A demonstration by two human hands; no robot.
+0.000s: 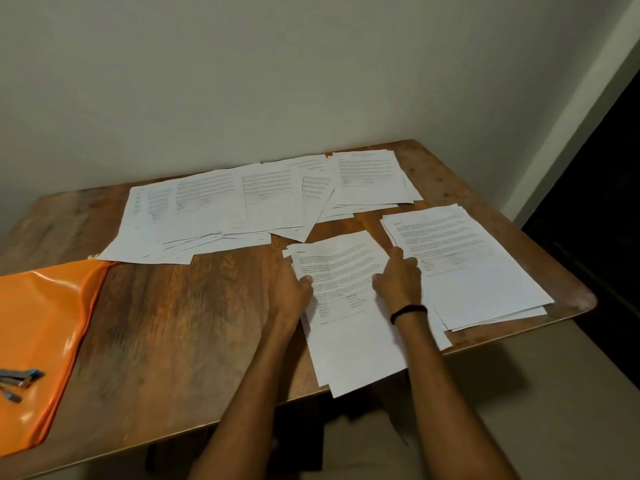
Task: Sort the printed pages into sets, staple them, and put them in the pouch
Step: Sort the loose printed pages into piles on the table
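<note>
The near set lies lengthwise away from the person, overhanging the table edge — left hand pinches its left edge, thumb on top; right hand rests bent-fingered on its right edge, grip unclear; pouch well left, nearer the left hand.

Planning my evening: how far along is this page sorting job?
Early. Done: the right stack looks gathered. In hand: left hand and right hand on the middle stack. Remaining: the spread pages at the back, stapling (stapler idle on the orange pouch), and filling it.
</note>
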